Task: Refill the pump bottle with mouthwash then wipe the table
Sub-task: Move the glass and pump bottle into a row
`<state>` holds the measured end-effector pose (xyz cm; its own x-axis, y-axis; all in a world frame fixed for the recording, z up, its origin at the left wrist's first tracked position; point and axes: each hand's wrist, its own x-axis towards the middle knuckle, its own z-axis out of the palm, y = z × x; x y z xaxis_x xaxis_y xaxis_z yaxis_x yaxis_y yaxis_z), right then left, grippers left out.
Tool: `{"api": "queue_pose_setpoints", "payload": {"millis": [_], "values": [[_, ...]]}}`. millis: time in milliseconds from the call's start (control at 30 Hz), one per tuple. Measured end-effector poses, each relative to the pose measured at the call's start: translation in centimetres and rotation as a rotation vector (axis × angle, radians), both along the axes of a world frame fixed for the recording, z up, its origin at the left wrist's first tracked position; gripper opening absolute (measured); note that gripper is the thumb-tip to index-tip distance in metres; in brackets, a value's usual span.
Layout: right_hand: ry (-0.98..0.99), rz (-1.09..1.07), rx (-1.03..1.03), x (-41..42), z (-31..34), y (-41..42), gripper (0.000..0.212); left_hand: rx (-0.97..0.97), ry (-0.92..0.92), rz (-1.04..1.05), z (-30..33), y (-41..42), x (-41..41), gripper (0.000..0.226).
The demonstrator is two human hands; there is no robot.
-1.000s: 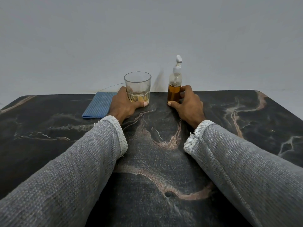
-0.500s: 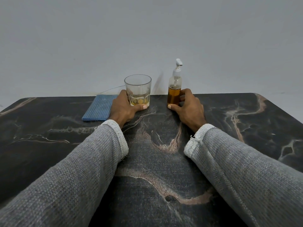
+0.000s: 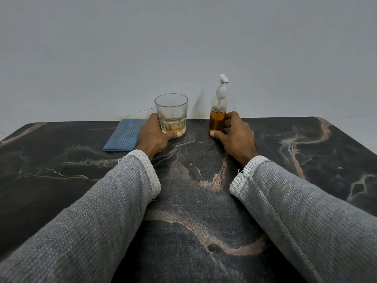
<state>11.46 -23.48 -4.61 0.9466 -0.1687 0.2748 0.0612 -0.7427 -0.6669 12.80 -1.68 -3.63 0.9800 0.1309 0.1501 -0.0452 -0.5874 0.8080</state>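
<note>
Bottle (image 3: 217, 117): upright on the desk (image 3: 193, 201) near its far edge, right of centre; amber liquid up to about the shoulder; white pump (image 3: 222, 86) seated on top, nozzle turned right.
Right hand (image 3: 234, 133): wrapped round the bottle's lower body, thumb across the front near the base, fingers (image 3: 229, 119) curled behind; firm hold, base on the desk.
Glass (image 3: 172, 114): just left of the bottle, apart from it; clear tumbler, upright, a shallow layer of pale amber mouthwash at the bottom.
Left hand (image 3: 155, 135): curled round the glass low down, thumb along the front of the base, other fingers hidden behind.
Cloth (image 3: 126, 134): blue, folded, flat on the desk just left of the left hand; untouched.
Sleeves: grey knit, cuffs turned back, both forearms stretched over the desk.
Step in hand: probably securing both vessels before opening; pump not yet off, so no pouring possible.
Doing it well: keep the bottle pinned upright, unscrew the pump and lift it straight so the dip tube clears without dripping; needs a free hand, so release the glass first.
Pour: narrow neck, wide rim; tilt slowly, lip right over the opening; little headroom left, so stop early.
Risk: spill on the dark desk hard to spot; wipe broadly with the cloth.
</note>
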Motion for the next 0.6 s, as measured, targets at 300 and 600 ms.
{"api": "queue_pose_setpoints", "payload": {"millis": [300, 600], "values": [[-0.021, 0.005, 0.000, 0.1, -0.2, -0.2, 0.055, 0.008, 0.012, 0.010, -0.2, 0.0, -0.1, 0.078], [0.019, 0.015, 0.086, -2.2, 0.6, -0.3, 0.089, 0.029, 0.053, -0.013, 0.4, -0.1, -2.7, 0.077]]}}
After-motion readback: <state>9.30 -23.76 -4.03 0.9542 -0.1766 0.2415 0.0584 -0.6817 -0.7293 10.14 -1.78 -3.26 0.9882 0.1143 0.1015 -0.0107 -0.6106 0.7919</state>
